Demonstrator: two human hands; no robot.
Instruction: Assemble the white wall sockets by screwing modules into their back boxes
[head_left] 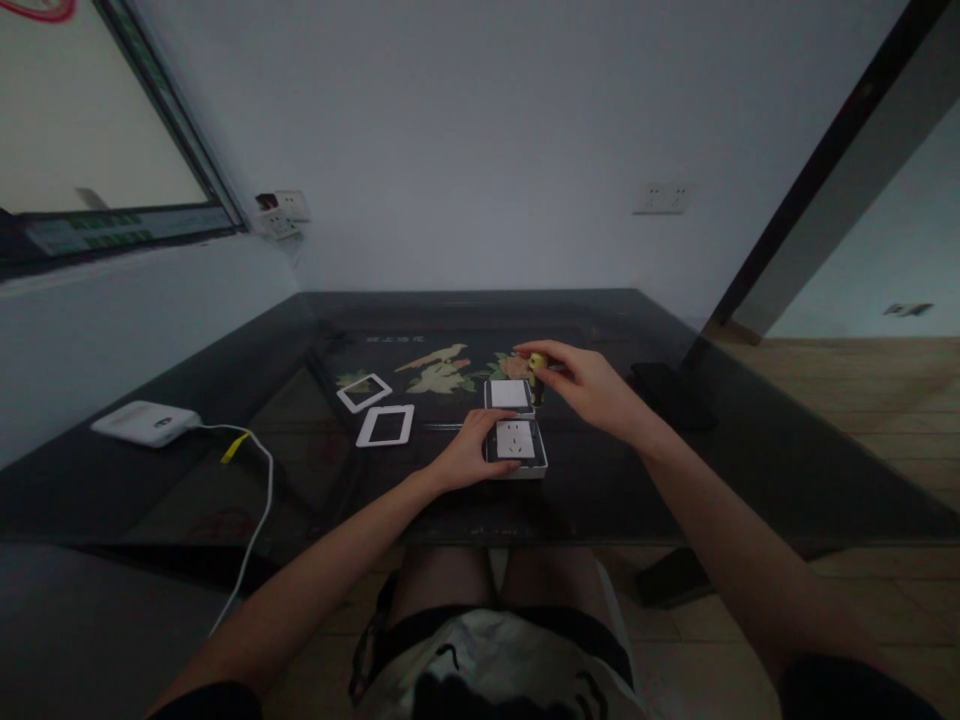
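My left hand [474, 450] grips the left side of a white wall socket [516, 440], thumb along its near edge and fingers at its far edge. The socket lies face up on the dark table, its outer frame off. Just beyond it is a second switch or socket unit [509, 394] with a plain white face. Pinched between the thumb and fingers of my right hand [574, 380] is a short yellow-and-black tool [537, 363], seemingly a stubby screwdriver, upright beside the second unit. Its lower end is too dark to make out.
Two white cover frames, a nearer one [385, 426] and a farther one [364, 392], lie left of my hands. A white device [146, 423] with a cable [262, 450] is at the table's left. A dark flat object [670, 393] lies right. Behind the table [600, 500] stands a wall.
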